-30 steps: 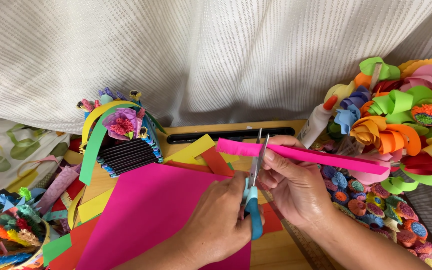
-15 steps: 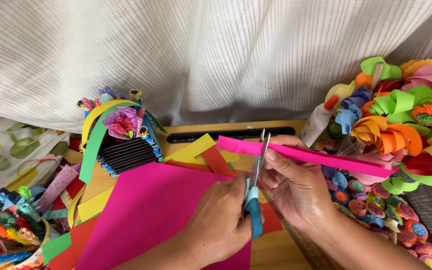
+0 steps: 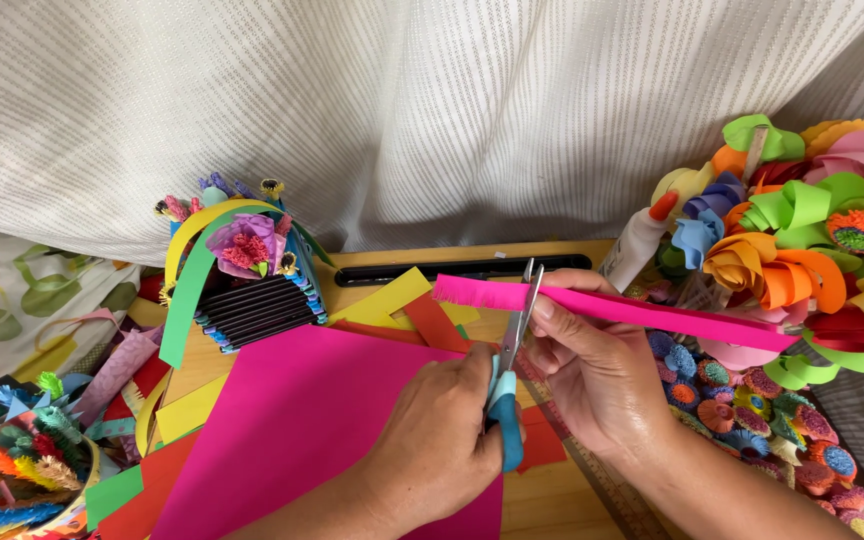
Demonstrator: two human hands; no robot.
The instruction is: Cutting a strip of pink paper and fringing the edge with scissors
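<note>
While left hand (image 3: 442, 440) grips scissors (image 3: 510, 370), right hand (image 3: 592, 370) pinching pink strip (image 3: 612, 305), over wooden table (image 3: 552, 500).

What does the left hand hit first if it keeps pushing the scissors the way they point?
The left hand points the scissors up and away, with the blades at the pink paper strip in the right hand. So the strip comes first; beyond it likely the black bar, though depth is unclear.

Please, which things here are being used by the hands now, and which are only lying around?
In use:
left hand
right hand
scissors
pink paper strip

Lying about:
pink paper sheet
glue bottle
paper basket
paper flowers
ruler
</note>
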